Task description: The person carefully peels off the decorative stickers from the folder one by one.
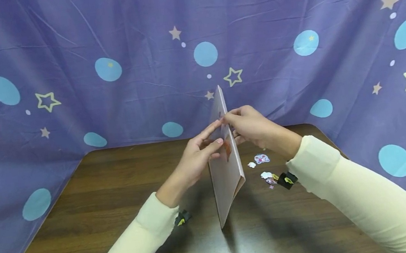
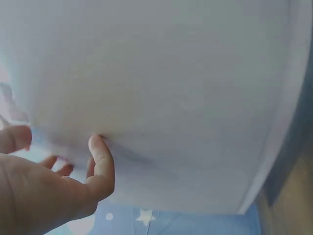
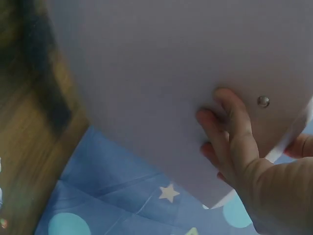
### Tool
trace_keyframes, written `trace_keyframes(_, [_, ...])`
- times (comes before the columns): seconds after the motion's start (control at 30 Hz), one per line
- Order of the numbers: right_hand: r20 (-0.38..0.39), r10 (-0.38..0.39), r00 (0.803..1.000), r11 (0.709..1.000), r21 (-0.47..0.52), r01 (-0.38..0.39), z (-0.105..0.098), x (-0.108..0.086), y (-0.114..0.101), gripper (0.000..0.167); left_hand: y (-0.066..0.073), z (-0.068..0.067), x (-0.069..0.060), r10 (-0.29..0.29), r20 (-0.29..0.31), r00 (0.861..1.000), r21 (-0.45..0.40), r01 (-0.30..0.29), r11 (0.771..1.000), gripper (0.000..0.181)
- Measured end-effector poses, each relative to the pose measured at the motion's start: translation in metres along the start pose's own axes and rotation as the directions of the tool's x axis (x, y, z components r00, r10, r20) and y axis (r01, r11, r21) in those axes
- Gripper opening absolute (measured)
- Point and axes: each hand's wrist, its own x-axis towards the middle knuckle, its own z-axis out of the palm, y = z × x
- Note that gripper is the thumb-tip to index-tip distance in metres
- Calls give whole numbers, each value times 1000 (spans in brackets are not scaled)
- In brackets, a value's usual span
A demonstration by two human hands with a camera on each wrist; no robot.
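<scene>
Worktop (image 1: 96, 207), dark and wood-grained, extends in front of a purple curtain (image 1: 132, 18) printed with stars and blue ovals. From left to right, the arrangement is as follows. Left hand (image 1: 197, 158): fingers apart and slightly bent, touching the left face of the pale folder (image 1: 225, 186). Folder: held upright on edge over the middle of the worktop, narrow side uppermost, orange print on the left face. I cannot tell whether its lower edge touches the wood. Right hand (image 1: 251, 129): gripping the folder across the upper edge, fingers on the right face beside a small round stud (image 3: 263, 102). Small cut-outs (image 1: 261, 158) lie on the worktop right of the folder, near the right wrist.
</scene>
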Motion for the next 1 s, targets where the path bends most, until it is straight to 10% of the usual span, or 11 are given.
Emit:
trace_keyframes(0.2, [-42, 6, 999, 994, 105, -2, -5, 2, 15, 39, -3, -9, 0, 140, 60, 988, 331, -152, 931, 49])
trace_keyframes(0.53, [-38, 22, 999, 969, 247, -12, -12, 5, 62, 45, -18, -29, -7, 50, 93, 994, 385, -83, 919, 42])
trace_keyframes(0.77, [-63, -5, 998, 939, 342, 26, -13, 11, 100, 47, -33, -60, -16, -91, -75, 993, 410, 114, 905, 38])
trace_keyframes(1.0, [-51, -7, 999, 926, 377, 26, -13, 15, 128, 47, -47, -96, -22, -361, -221, 906, 306, 416, 856, 57])
